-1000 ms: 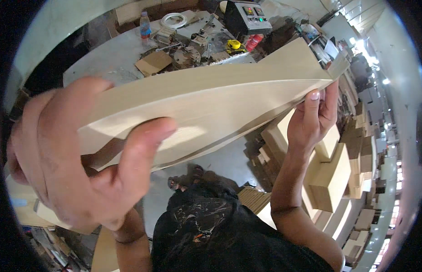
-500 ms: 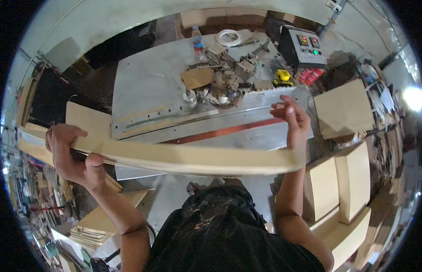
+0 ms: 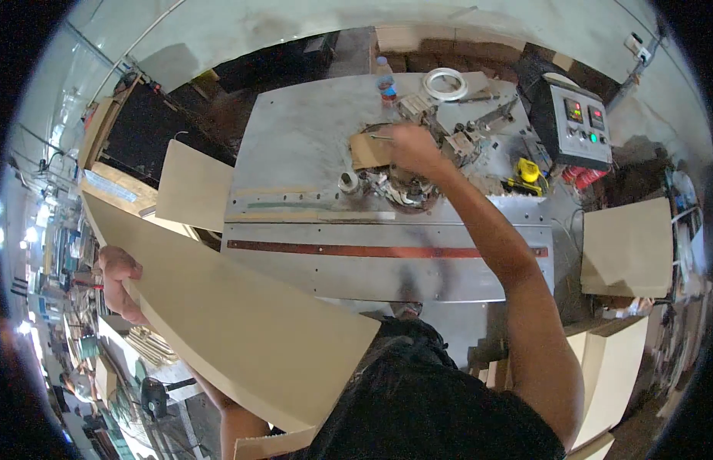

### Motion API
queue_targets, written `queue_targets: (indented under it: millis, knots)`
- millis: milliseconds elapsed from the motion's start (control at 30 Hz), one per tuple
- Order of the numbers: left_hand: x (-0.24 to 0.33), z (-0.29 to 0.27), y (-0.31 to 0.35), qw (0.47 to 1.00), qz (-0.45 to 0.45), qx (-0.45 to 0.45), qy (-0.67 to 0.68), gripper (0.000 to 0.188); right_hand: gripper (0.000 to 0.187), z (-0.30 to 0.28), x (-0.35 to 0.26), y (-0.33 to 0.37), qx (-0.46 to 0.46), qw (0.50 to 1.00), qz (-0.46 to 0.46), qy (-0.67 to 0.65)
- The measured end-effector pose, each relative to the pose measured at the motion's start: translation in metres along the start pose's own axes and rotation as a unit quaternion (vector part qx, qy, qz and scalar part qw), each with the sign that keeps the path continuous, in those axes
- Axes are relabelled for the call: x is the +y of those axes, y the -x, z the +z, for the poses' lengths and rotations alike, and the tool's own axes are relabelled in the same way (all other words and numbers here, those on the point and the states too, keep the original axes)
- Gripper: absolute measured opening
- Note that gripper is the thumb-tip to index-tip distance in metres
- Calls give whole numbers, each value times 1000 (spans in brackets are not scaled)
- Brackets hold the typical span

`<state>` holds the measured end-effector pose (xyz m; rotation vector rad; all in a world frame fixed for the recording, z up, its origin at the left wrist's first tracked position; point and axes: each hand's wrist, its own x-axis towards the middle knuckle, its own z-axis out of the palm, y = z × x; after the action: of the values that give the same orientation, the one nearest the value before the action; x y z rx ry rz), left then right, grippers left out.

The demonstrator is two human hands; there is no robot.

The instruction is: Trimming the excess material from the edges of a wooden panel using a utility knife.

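A large beige panel (image 3: 241,307) slants across the left side, its lower end resting against my black shirt. A folded strip shows at its bottom edge. My left hand (image 3: 120,282) grips the panel's outer left edge, fingertips showing and the rest behind it. Over the far side of the metal table (image 3: 295,138), my right hand (image 3: 416,152) is closed above a heap of metal parts and tools (image 3: 406,188). A thin object juts from its fingers over a piece of brown cardboard (image 3: 366,152); blur hides what it is.
A red-brown strip (image 3: 356,250) runs along the table front. Around the heap are a plastic bottle (image 3: 386,83), a white roll (image 3: 445,84), a yellow tape measure (image 3: 527,170) and a control box (image 3: 579,123). More beige panels (image 3: 626,245) stand at the right.
The panel has swung down to the left and turned its broad face up. My right hand has left its right end and reached forward to the heap. The view has shifted.
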<state>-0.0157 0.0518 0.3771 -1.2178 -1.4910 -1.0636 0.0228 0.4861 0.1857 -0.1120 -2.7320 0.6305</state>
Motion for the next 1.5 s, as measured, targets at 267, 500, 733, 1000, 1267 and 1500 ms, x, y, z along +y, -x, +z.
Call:
queue_targets:
  millis: [267,500,733,1000,1267,1500]
  knots:
    - [7,-19,-5,993,28,7,-116,43,29,110,-13,-76,-44,985,-14,166]
    - [10,-15,-5,990,37,10,-134,43,29,104,1,-90,-139,979,-44,145]
    - [3,-10,-1,988,52,22,-144,44,18,105,12,-73,148,986,-70,42]
    - [-1,-5,-6,986,62,26,-152,45,21,-26,149,74,66,950,291,94]
    - [-9,-2,-7,984,59,20,-167,46,41,-13,270,165,-222,860,415,199]
    - [-6,7,-16,961,85,70,-252,48,36,-15,263,155,-208,864,340,307]
